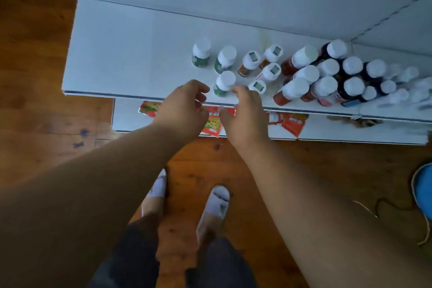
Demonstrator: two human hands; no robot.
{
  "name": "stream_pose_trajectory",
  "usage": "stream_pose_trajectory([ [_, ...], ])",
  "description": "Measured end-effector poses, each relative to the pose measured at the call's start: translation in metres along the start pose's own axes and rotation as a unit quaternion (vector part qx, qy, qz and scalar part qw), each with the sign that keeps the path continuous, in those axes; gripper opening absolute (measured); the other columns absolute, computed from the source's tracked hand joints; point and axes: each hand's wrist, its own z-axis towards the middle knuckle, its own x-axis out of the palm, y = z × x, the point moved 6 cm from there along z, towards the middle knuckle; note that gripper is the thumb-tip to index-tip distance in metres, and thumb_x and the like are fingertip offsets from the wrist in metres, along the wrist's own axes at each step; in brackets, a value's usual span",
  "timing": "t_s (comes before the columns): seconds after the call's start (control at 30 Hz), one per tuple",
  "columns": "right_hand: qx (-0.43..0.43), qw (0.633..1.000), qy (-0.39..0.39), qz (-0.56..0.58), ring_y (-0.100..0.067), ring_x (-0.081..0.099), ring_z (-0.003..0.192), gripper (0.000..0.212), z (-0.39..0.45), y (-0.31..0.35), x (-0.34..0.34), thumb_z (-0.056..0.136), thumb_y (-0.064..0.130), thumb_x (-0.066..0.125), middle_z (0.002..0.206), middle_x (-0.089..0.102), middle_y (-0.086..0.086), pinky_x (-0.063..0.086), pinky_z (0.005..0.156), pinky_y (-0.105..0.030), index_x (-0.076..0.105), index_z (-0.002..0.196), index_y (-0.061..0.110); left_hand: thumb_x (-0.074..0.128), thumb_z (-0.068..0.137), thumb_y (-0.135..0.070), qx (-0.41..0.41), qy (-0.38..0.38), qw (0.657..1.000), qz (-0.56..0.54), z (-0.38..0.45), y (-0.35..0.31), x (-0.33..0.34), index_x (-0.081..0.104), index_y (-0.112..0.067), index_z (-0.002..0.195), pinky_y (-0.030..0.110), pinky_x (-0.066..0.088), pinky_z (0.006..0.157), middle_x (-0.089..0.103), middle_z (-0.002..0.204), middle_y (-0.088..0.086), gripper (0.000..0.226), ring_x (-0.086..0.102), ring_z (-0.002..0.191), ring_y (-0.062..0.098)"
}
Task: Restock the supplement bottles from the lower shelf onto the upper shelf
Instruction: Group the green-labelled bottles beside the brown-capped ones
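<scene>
Head view, looking straight down. Both hands are hovering over the front edge of the upper shelf (131, 54), a white panel. The left hand (182, 105) is sitting just left of the nearest green-label bottle (224, 84), fingers loosely curled, holding nothing, not touching it as far as can be seen. The right hand (245, 112) is sitting just right of the same bottle, fingers relaxed and released; its fingertips are reaching up close to the bottle's cap, contact unclear. So that bottle is standing upright between the two hands, close to the shelf's front edge.

Two more green-label bottles (201, 52) are standing upright behind it, near each other. To the right, a cluster of orange-label bottles (251, 63) with square marks on their white caps is standing close together. Further right, red-label bottles (299, 61) and dark bottles (351, 87) are packing tightly together, all white-capped; the ones at the far right edge are blurring out and cannot be told apart.

The lower shelf (126, 114) is showing below the upper one's front edge, carrying red snack packets (214, 124), partly hidden by the hands. No supplement bottles are visible on its exposed strip.

The wooden floor (35, 77) is lying underneath. The person's feet in white socks and slippers (217, 203) are standing below the shelves. A blue object (424, 187) with a cord is lying at the right edge.
</scene>
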Motion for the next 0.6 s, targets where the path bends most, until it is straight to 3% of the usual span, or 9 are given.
stream_pose_trajectory([
  [0.1, 0.019, 0.999, -0.009, 0.028, -0.025, 0.06, 0.115, 0.053, 0.028, -0.026, 0.033, 0.089, 0.025, 0.07, 0.133, 0.055, -0.006, 0.049, 0.095, -0.038, 0.048, 0.136, 0.016, 0.054, 0.092, -0.013, -0.025, -0.008, 0.999, -0.026, 0.035, 0.016, 0.028, 0.053, -0.027, 0.131, 0.036, 0.052, 0.092, 0.062, 0.12, -0.008, 0.041, 0.061, 0.103, 0.013],
  [0.23, 0.065, 0.997, -0.015, 0.04, -0.027, 0.058, 0.118, 0.058, 0.051, -0.058, 0.067, 0.092, 0.028, 0.065, 0.136, 0.054, -0.007, 0.048, 0.094, -0.04, 0.04, 0.142, 0.012, 0.046, 0.097, -0.011, -0.025, 0.015, 1.0, -0.011, 0.083, 0.031, 0.059, 0.046, -0.025, 0.143, 0.033, 0.044, 0.104, 0.055, 0.141, -0.005, 0.049, 0.056, 0.121, 0.016],
  [0.3, 0.068, 0.994, -0.012, 0.085, -0.026, 0.058, 0.118, 0.057, 0.061, -0.065, 0.079, 0.092, 0.028, 0.066, 0.135, 0.055, -0.007, 0.049, 0.096, -0.043, 0.041, 0.14, 0.012, 0.043, 0.098, -0.013, -0.026, 0.024, 0.999, -0.005, 0.101, 0.036, 0.067, 0.046, -0.025, 0.144, 0.03, 0.044, 0.102, 0.054, 0.143, -0.003, 0.047, 0.054, 0.123, 0.019],
  [0.5, 0.06, 0.973, -0.048, 0.218, -0.016, 0.065, 0.102, 0.039, 0.069, -0.061, 0.081, 0.089, 0.033, 0.07, 0.113, 0.067, 0.001, 0.047, 0.08, -0.029, 0.056, 0.12, 0.014, 0.056, 0.095, -0.02, -0.012, -0.033, 0.999, -0.041, 0.11, 0.044, 0.061, 0.062, -0.018, 0.108, 0.024, 0.041, 0.071, 0.063, 0.095, -0.006, 0.015, 0.059, 0.093, 0.018],
  [0.6, 0.047, 0.971, -0.022, 0.234, -0.012, 0.063, 0.102, 0.037, 0.048, -0.043, 0.064, 0.094, 0.035, 0.064, 0.113, 0.066, 0.006, 0.047, 0.084, -0.03, 0.056, 0.126, 0.018, 0.062, 0.094, -0.025, -0.037, -0.036, 0.992, -0.113, 0.073, 0.047, 0.04, 0.062, -0.023, 0.106, 0.023, 0.05, 0.064, 0.067, 0.085, -0.005, 0.013, 0.067, 0.078, 0.013],
])
